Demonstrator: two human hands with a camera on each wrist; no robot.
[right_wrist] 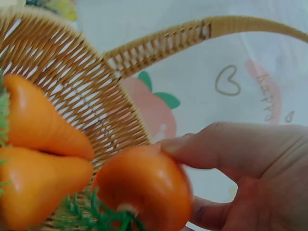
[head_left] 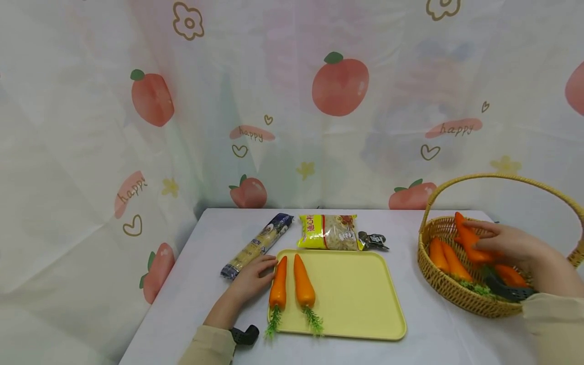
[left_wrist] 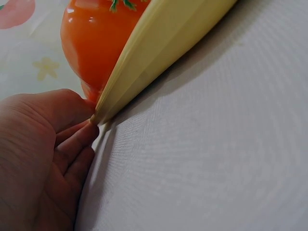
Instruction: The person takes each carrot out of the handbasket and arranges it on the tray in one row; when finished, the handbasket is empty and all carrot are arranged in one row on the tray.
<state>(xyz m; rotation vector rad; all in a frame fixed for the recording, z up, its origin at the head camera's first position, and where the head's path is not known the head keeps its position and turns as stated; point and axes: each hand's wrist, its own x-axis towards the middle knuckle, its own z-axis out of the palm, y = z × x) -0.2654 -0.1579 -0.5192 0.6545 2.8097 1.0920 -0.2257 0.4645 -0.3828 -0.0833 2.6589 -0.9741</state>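
Observation:
My left hand (head_left: 252, 279) pinches the left rim of a yellow tray (head_left: 351, 294), thumb and fingertips meeting at its edge in the left wrist view. Two carrots with green tops lie side by side on the tray, the left carrot (head_left: 278, 284) close to my fingers and the other carrot (head_left: 303, 281) to its right. Over a wicker basket (head_left: 438, 284), my right hand (head_left: 511, 243) grips a carrot (right_wrist: 149, 187) between thumb and fingers, its tip up. More carrots (right_wrist: 43, 187) lie in the basket below; part of the basket's inside is hidden by my hand.
Behind the tray lie a long noodle packet (head_left: 257, 246), a yellow and clear food bag (head_left: 329, 232) and a small dark packet (head_left: 373, 240). The basket's tall handle (head_left: 502, 176) arches above my right hand. A printed curtain (head_left: 283, 101) stands behind the white table.

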